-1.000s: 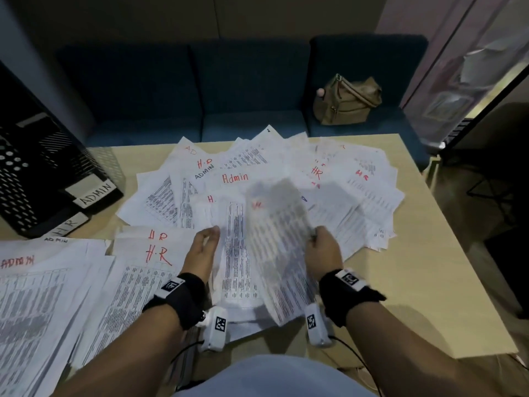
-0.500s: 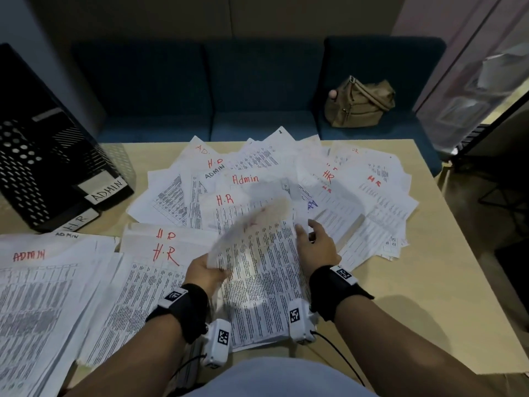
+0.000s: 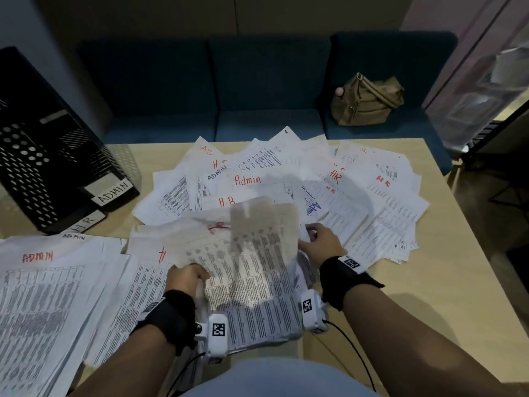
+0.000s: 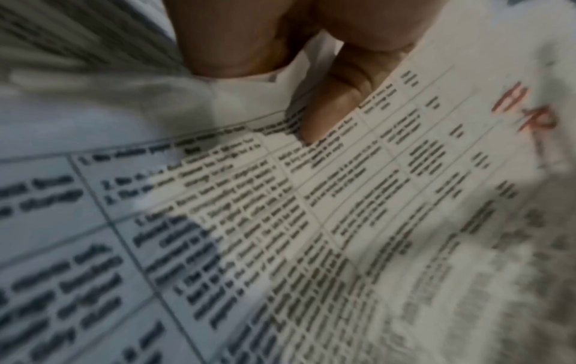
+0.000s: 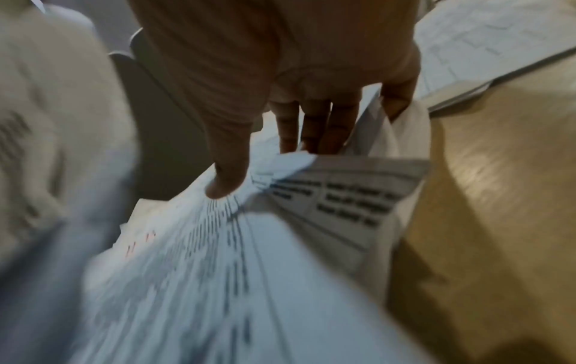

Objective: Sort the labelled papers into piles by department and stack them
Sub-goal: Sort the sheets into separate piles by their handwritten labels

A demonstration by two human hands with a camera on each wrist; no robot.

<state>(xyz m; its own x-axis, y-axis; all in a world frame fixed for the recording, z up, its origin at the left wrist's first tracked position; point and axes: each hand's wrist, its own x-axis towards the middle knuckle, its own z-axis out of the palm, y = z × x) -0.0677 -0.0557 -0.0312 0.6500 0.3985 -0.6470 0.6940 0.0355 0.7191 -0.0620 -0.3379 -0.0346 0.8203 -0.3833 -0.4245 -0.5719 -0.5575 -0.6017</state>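
Note:
A printed sheet marked "HR" in red hangs blurred over the near stack of papers. My left hand pinches its left edge; in the left wrist view the thumb lies on the sheet beside the red label. My right hand holds the curled upper right edge of the near stack; its thumb presses on top while the fingers wrap behind. An HR pile and an ADMIN pile lie to the left. Unsorted labelled sheets fan across the back.
A black mesh tray stack with ADMIN and HR tags stands at the back left of the wooden table. A tan bag sits on the blue sofa behind. A dark frame stands to the right.
The top sheet has swung from upright in front of me over to the left, now held by my left hand. My right hand shifted right to the stack's edge.

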